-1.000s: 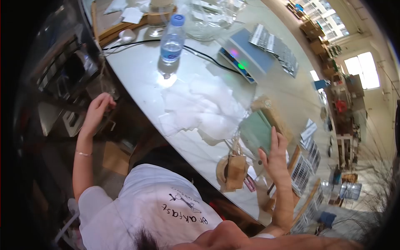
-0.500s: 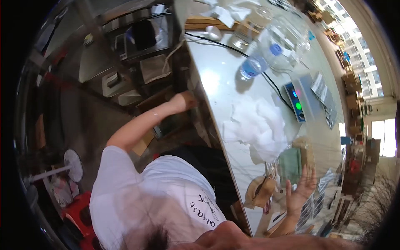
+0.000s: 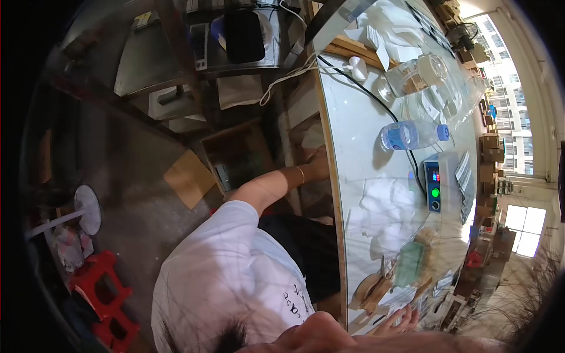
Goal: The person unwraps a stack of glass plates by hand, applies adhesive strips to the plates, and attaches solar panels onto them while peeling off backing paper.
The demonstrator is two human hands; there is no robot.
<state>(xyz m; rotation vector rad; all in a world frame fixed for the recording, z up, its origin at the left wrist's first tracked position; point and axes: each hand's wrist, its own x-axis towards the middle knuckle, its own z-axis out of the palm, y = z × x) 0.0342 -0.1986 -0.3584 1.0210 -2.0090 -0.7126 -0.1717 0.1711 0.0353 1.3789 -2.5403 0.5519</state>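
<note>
My left hand (image 3: 318,163) reaches in at the table's left edge, beside the wooden frame under the tabletop; its fingers are hidden in shadow. My right hand (image 3: 400,320) is low at the table's near end with its fingers apart, holding nothing that I can see. Just beyond it lie a green block (image 3: 410,263) and a brown wooden piece (image 3: 372,294). A heap of white cloth or paper (image 3: 385,212) lies on the white table (image 3: 353,141). Farther along stands a water bottle (image 3: 406,135) with a blue cap.
A control box (image 3: 435,185) with a lit green button sits at the right, with a black cable (image 3: 376,97) near it. Glass jars (image 3: 418,73) stand at the far end. On the floor are a cardboard piece (image 3: 189,178) and a red stool (image 3: 103,282).
The view has turned left, showing more floor and shelving. My left hand has moved in to the table's edge. My right hand has drawn back from beside the green block.
</note>
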